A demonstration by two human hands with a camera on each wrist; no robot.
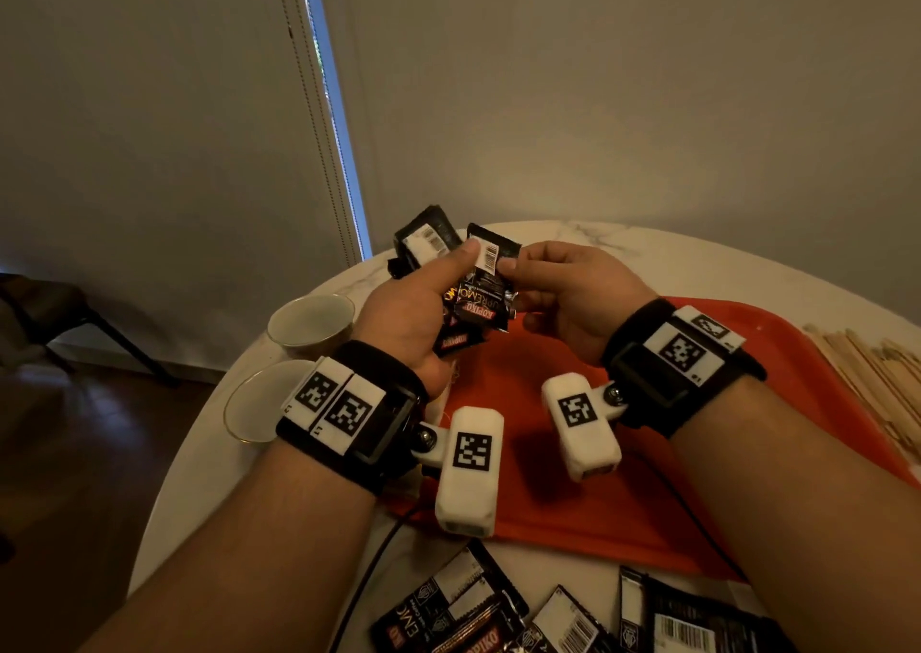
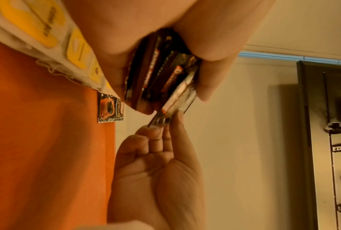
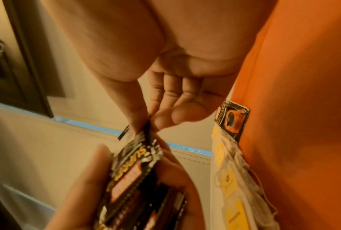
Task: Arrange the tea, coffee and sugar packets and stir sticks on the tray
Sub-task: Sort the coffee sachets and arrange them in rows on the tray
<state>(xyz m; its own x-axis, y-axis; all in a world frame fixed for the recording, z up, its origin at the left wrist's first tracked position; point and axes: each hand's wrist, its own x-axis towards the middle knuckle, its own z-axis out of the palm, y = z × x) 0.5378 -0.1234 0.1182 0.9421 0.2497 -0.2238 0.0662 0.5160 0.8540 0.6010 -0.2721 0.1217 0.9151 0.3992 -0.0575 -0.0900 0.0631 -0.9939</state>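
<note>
Marble-topped round table (image 1: pixel 573 238) by a plain wall carries an orange tray (image 1: pixel 563 503); stir sticks (image 1: pixel 877 373) lie beside its right edge, loose dark packets (image 1: pixel 548 612) near the body. Both hands are raised over the tray's far left corner. Left hand (image 1: pixel 403 323) grips a fanned stack of coffee packets (image 1: pixel 476 303), long axes pointing away and upward. Right hand (image 1: pixel 568 298) pinches the front packet's top edge.

Left wrist view: right fingertips (image 2: pixel 155 130) clamp that packet's end; one coffee packet (image 2: pixel 110 108) already lies on the tray beside tea bags (image 2: pixel 47 31).

Right wrist view: thumb and forefinger closed on the packet (image 3: pixel 144 149); the tray lies directly below, nearer the right hand.
</note>
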